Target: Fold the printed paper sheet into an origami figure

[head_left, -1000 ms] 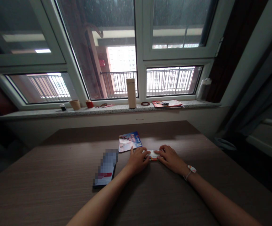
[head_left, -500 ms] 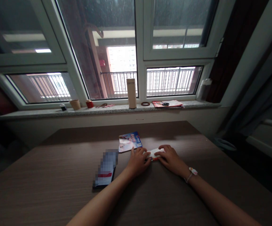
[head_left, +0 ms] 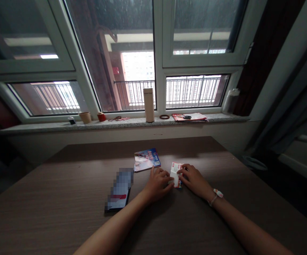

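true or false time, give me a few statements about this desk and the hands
1. Both the left hand and the right hand touch the paper. True.
2. A flask stands upright on the sill. True.
3. The blue packet lies on the sill. False: it lies on the table, just beyond the left hand.
4. The phone lies right of the right hand. False: it lies left of the left hand.
5. The right wrist wears a bracelet. True.

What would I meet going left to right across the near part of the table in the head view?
Dark phone → left hand → small folded paper → right hand.
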`<state>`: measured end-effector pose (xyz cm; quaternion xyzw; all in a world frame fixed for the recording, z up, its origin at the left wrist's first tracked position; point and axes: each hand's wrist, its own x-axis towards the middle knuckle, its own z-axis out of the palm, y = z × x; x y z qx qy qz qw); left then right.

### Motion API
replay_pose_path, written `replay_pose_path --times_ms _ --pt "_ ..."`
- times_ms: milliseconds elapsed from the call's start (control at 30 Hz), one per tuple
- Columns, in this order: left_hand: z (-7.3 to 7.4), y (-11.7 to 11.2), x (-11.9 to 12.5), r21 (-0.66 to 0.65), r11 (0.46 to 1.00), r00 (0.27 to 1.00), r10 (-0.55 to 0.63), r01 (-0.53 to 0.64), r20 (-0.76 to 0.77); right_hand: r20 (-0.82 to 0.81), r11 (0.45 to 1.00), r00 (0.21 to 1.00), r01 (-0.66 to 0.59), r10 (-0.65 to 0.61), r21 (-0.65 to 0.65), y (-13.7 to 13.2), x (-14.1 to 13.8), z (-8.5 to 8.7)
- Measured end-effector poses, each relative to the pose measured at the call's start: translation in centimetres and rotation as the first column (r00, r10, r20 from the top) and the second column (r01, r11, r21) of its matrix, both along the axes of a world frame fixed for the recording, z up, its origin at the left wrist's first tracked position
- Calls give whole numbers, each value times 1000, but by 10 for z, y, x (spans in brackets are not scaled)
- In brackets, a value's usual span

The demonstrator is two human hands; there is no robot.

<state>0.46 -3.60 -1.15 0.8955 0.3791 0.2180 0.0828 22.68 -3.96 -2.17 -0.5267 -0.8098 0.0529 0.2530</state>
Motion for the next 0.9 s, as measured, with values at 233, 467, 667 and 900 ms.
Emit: replay_pose_path --times_ms 233,467,667,900 --pt "-7 7 -2 -1 998 997 63 -63 35 -43 996 995 -88 87 -23 7 9 -7" --pt "-14 11 -3 7 992 992 124 -124 -6 -43 995 995 -92 90 -33 8 10 -11" --pt "-13 10 -2 -4 992 992 127 -127 -4 -99 994 989 -107 108 9 9 10 -14" --pt "-12 9 -2 -14 992 992 122 -122 14 -71 994 991 -112 112 9 8 10 -12"
